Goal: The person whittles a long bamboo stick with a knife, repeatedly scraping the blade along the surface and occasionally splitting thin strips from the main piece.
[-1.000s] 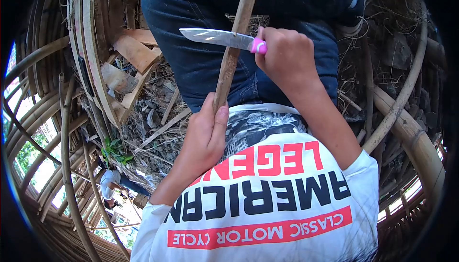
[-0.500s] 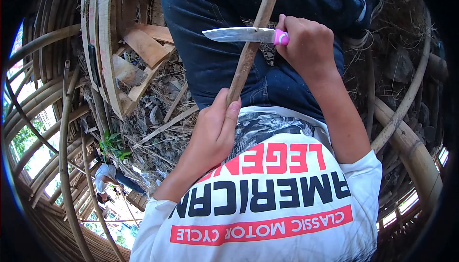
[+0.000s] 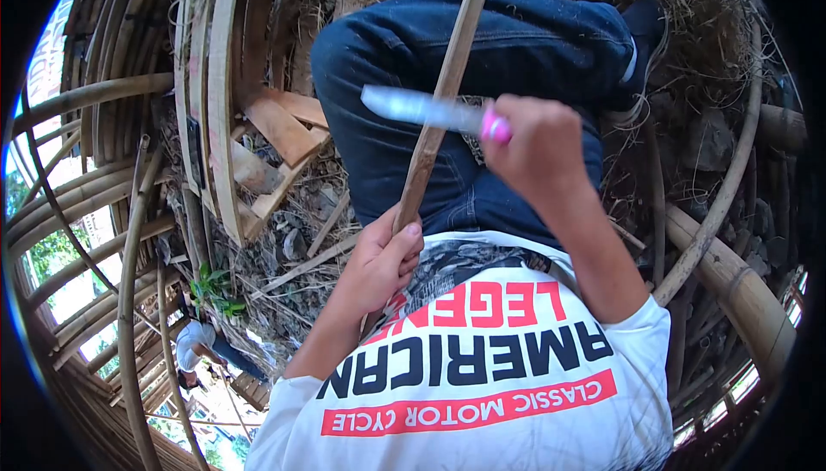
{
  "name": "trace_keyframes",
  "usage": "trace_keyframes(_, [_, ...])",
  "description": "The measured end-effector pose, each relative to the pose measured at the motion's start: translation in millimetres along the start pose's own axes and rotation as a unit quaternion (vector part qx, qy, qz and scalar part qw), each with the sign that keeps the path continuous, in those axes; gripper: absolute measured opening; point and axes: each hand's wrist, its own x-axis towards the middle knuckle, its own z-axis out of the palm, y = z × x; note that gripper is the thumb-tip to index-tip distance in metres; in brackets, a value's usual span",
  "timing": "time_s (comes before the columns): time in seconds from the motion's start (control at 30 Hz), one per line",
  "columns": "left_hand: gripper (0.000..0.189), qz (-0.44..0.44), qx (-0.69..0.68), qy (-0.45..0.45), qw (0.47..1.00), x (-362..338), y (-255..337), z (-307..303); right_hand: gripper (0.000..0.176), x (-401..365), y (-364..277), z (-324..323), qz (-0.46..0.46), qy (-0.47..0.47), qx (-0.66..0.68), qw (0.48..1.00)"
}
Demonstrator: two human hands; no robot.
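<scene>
My right hand (image 3: 542, 146) is closed around the pink handle of a knife (image 3: 423, 111). The blade, smeared by motion, points left and lies across a long wooden stick (image 3: 449, 86), at about its middle in view. Low on that stick, close to my waist, my left hand (image 3: 379, 260) wraps round it with the thumb on top. The stick slants up and away over my jeans (image 3: 404, 41), and its far end runs out of the frame.
Cut wooden boards (image 3: 284, 131) and upright planks (image 3: 225, 101) stand to the left. Curved bamboo poles (image 3: 129, 299) frame that side, and a thick bamboo pole (image 3: 731, 282) lies at right. Another person (image 3: 202, 346) is at the lower left. Dry grass and stones cover the ground.
The knife has moved down along the stick towards my left hand, its blade now tilting up to the left. The whole view has shifted slightly; both hands keep their hold.
</scene>
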Motion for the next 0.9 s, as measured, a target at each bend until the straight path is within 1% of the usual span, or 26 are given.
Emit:
trace_keyframes(0.03, [0.014,0.008,0.011,-0.014,1.0,0,-1,-2,0.013,-8,-5,5,-0.021,-0.001,0.032,0.999])
trace_keyframes(0.07, [0.014,0.011,0.016,-0.014,1.0,0,2,0,0.016,-12,-10,6,-0.016,-0.027,0.036,0.999])
trace_keyframes(0.13, [0.012,-0.052,-0.006,-0.032,0.998,0,7,5,0.018,-15,-12,10,-0.013,-0.063,0.027,0.998])
trace_keyframes(0.17, [0.014,-0.096,-0.059,-0.087,0.99,3,7,-2,0.018,-14,-11,10,-0.01,-0.06,0.027,0.998])
trace_keyframes(0.2, [0.014,-0.098,-0.056,-0.09,0.99,3,9,2,0.019,-14,-9,9,0.006,-0.071,0.022,0.997])
trace_keyframes(0.27, [0.016,-0.027,0.05,-0.036,0.998,1,10,15,0.019,-12,-6,5,0.025,-0.081,0.016,0.996])
trace_keyframes(0.3, [0.016,0.028,0.128,-0.012,0.991,3,5,18,0.018,-10,-5,1,0.029,-0.074,-0.004,0.997])
trace_keyframes(0.33, [0.016,0.026,0.129,-0.016,0.991,4,2,18,0.018,-7,-3,-2,0.032,-0.066,-0.024,0.997])
trace_keyframes(0.4, [0.017,0.089,0.25,0.002,0.964,7,0,18,0.017,-9,6,7,0.025,-0.051,-0.028,0.998])
trace_keyframes(0.43, [0.017,0.087,0.25,0.001,0.964,7,1,19,0.017,-9,9,11,0.015,-0.039,-0.03,0.999])
trace_keyframes(0.47, [0.017,0.088,0.281,0.012,0.956,7,4,21,0.017,-7,13,13,0.016,-0.041,-0.029,0.999])
trace_keyframes(0.5, [0.018,0.088,0.313,0.022,0.945,6,6,22,0.018,-4,17,15,0.006,-0.02,-0.037,0.999])
trace_keyframes(0.53, [0.018,0.084,0.312,0.023,0.946,6,7,24,0.02,-3,20,17,-0.002,-0.002,-0.044,0.999])
trace_keyframes(0.67, [0.017,0.083,0.311,0.043,0.946,6,14,27,0.022,6,22,23,0.006,-0.01,-0.041,0.999])
trace_keyframes(0.73, [0.017,0.085,0.312,0.052,0.945,5,15,26,0.024,14,25,24,-0.036,0.035,-0.041,0.998])
trace_keyframes(0.77, [0.016,0.073,0.31,0.048,0.947,3,15,25,0.026,23,35,24,0.034,0.049,-0.153,0.986])
trace_keyframes(0.8, [0.016,0.062,0.309,0.044,0.948,0,15,23,0.027,34,53,24,0.104,0.063,-0.262,0.957])
trace_keyframes(0.87, [0.014,0.098,0.335,0.016,0.937,-4,3,18,0.027,51,118,1,0.136,0.123,-0.174,0.968])
trace_keyframes(0.9, [0.013,0.122,0.342,-0.02,0.931,-1,1,14,0.027,61,111,-8,0.13,0.127,-0.17,0.969])
